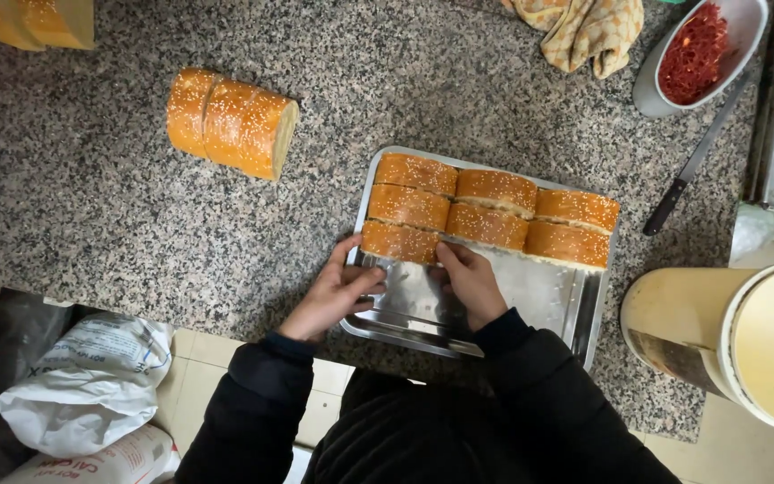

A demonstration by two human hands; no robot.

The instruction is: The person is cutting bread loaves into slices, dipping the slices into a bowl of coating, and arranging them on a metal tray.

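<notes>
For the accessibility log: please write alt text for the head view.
Both hands, left hand and right hand, touch a sesame-topped golden bread piece on a rectangular steel tray holding seven such pieces, on a speckled granite counter. More cut loaf lies apart.

We see a person from above, dressed in a dark, near-black padded jacket with long sleeves. The fabric looks matte and slightly puffy (it creases softly along both arms). Each sleeve ends in a snug, ribbed cuff at the wrist. The left hand [331, 296] and right hand [472, 285] are bare, with no gloves, rings or watch that we can make out, and the fingers [448, 254] show short nails.
</notes>
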